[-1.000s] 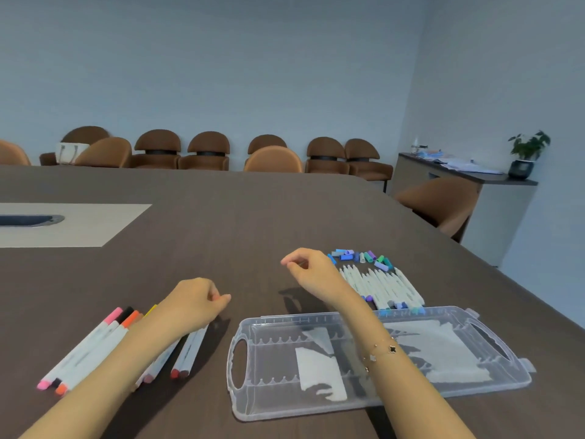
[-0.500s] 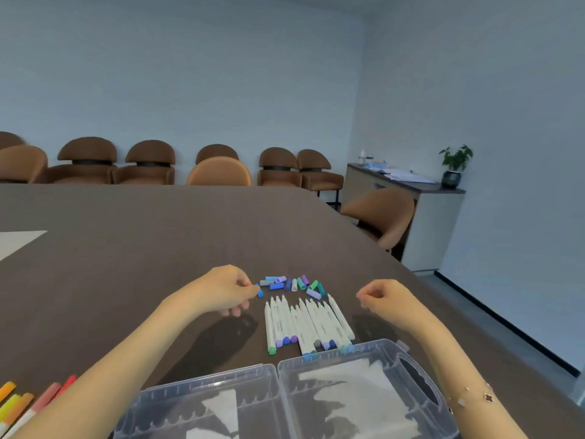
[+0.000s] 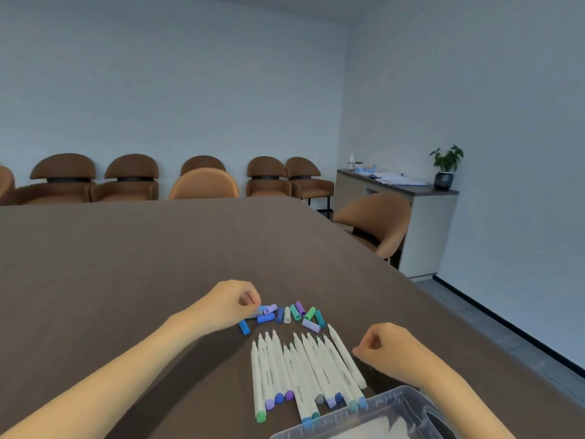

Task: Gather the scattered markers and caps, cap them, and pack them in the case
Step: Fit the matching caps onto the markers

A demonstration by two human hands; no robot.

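From the head view, the left hand (image 3: 232, 301) hangs low over the dark tabletop (image 3: 158, 264) at the left end of a loose cluster of marker caps (image 3: 286, 315), its fingers curled with the tips pinched close together right at a pale blue cap (image 3: 262, 309); whether they already pinch that cap or only touch it cannot be told. The right hand (image 3: 384, 346) sits just right of the row of uncapped white markers (image 3: 304, 369), fingers curled in and, as far as can be seen, holding nothing. The markers lie side by side, bare tips pointing away towards the caps and coloured ends towards the clear plastic case (image 3: 380, 416), whose corner shows at the bottom edge, open and with no marker visible inside. The caps are small, round and crowded, several touching, so a pinch on one is likely to nudge its neighbours and send them rolling across the smooth surface, perhaps towards the table edge on the right. The colours are close, blues, purples and greens, so a cap could easily go onto the wrong marker. The right wrist hovers near the outermost marker (image 3: 346, 359); a careless sweep could roll the row apart, and exposed tips could mark the tabletop or skin.
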